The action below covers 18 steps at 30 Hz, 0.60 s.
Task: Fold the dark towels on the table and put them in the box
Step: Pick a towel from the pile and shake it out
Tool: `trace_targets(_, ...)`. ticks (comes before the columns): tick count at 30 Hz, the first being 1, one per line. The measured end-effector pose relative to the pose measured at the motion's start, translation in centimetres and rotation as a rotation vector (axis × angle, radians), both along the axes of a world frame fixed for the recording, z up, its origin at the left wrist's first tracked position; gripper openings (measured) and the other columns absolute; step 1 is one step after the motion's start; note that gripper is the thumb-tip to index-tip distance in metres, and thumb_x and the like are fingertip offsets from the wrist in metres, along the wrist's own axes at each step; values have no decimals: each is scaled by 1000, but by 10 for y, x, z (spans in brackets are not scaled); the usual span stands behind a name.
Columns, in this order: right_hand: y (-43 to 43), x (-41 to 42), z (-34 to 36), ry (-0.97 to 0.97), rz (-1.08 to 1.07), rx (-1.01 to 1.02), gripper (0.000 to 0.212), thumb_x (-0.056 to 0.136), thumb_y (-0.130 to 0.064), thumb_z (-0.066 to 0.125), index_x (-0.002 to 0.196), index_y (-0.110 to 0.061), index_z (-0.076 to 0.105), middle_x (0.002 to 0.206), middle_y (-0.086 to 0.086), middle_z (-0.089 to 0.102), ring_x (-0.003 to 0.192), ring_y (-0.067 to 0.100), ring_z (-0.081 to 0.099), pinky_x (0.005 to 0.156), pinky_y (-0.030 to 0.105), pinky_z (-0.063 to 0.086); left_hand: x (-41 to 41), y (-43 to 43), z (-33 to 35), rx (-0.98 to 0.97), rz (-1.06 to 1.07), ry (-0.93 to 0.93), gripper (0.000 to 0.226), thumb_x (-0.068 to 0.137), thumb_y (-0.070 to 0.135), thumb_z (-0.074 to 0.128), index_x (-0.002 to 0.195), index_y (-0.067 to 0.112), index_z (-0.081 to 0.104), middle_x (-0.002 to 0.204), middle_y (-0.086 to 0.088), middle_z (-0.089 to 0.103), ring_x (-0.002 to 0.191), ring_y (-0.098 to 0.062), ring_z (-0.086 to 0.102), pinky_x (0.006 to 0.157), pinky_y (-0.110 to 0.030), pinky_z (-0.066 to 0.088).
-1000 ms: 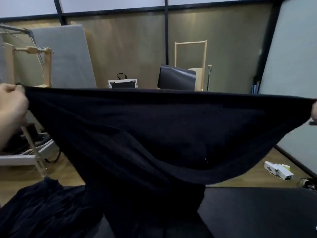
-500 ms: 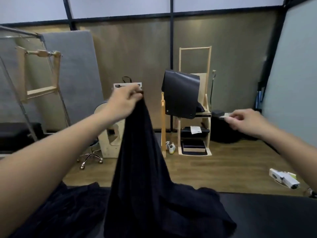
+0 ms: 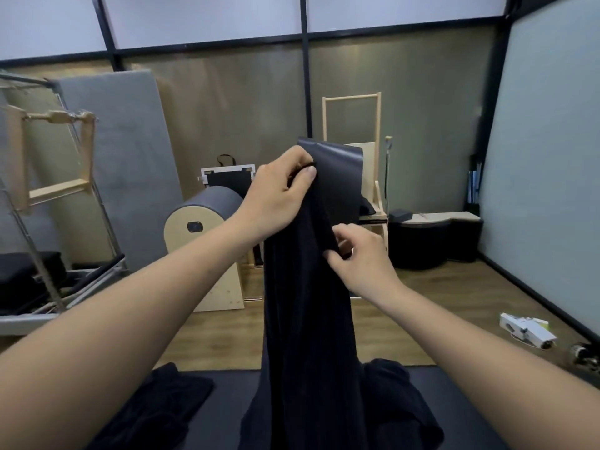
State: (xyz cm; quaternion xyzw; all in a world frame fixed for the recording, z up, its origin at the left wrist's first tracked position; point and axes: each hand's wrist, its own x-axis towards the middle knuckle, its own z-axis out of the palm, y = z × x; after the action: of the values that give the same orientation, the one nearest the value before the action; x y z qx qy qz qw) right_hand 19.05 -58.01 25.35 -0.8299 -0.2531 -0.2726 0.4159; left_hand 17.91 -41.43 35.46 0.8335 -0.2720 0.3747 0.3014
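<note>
Dark towel: hangs lengthwise at frame centre, lower end pooled on the black table. Left hand pinches its top; right hand pinches an edge just below. Second towel, lower left, lies unfolded. Folding barely begun; box not in view.

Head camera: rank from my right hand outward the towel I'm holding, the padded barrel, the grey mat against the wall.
1. Centre: towel, pinched by the right hand.
2. Left, floor beyond: padded barrel.
3. Far left, against the wall: grey mat.
</note>
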Motion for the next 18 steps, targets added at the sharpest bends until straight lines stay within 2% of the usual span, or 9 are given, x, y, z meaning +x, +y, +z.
trace_targets(2,-6,6,-15,109,-2,-52,26,83,-9,67,95,-32,67,85,-14,62,78,0,58,67,8,39,-2,5,10,-96,16,-21,15,101,19,49,95,7,56,83,-9,61,79,-21,56,74,-36,44)
trace_targets(4,-9,8,-28,282,69,-111,30,85,-9,68,91,-38,66,86,-19,65,79,-2,59,68,13,41,-6,9,22,-173,4,-51,15,101,20,49,92,9,54,79,-6,59,74,-15,53,70,-33,42)
trace_targets(6,-4,7,-36,366,100,-102,32,85,-12,69,82,-44,63,81,-20,66,76,-4,60,69,14,42,-8,13,34,-200,-13,-64,15,100,20,49,89,12,53,76,-1,55,72,-11,51,69,-31,42)
trace_targets(9,8,4,-35,231,-46,99,24,83,-22,73,73,-40,60,68,-15,63,63,-6,57,54,10,40,-7,21,46,-244,-34,-59,16,98,24,48,86,16,52,74,-5,53,72,-20,56,71,-41,47)
trace_targets(10,12,2,-33,185,-80,151,20,82,-25,74,73,-36,61,68,-13,63,61,-5,55,52,10,39,-8,24,48,-251,-21,-62,16,97,26,48,84,18,51,73,-3,52,71,-18,54,70,-40,46)
trace_targets(12,19,1,-37,173,-35,144,11,81,-26,74,83,-35,68,82,-15,67,67,-7,55,63,10,41,-9,28,49,-259,-14,-70,16,97,27,47,81,25,48,72,5,49,70,-11,48,68,-35,40)
trace_targets(14,27,1,-46,232,99,71,21,83,-21,73,94,-38,72,106,-19,67,94,-7,60,86,18,49,-12,27,49,-245,-44,-78,16,97,25,47,82,25,48,72,7,48,68,-9,45,67,-29,38)
trace_targets(15,30,1,-51,278,160,70,24,83,-19,73,92,-41,72,112,-21,66,102,-4,61,94,23,50,-14,25,49,-230,-57,-86,15,98,23,47,83,22,48,71,7,47,67,-9,44,66,-27,38)
trace_targets(18,33,-1,-55,331,261,-12,27,87,-21,71,86,-48,68,101,-33,66,101,-3,64,94,27,52,-20,24,51,-197,-73,-111,14,100,20,48,85,19,49,70,9,46,66,-7,43,65,-24,38)
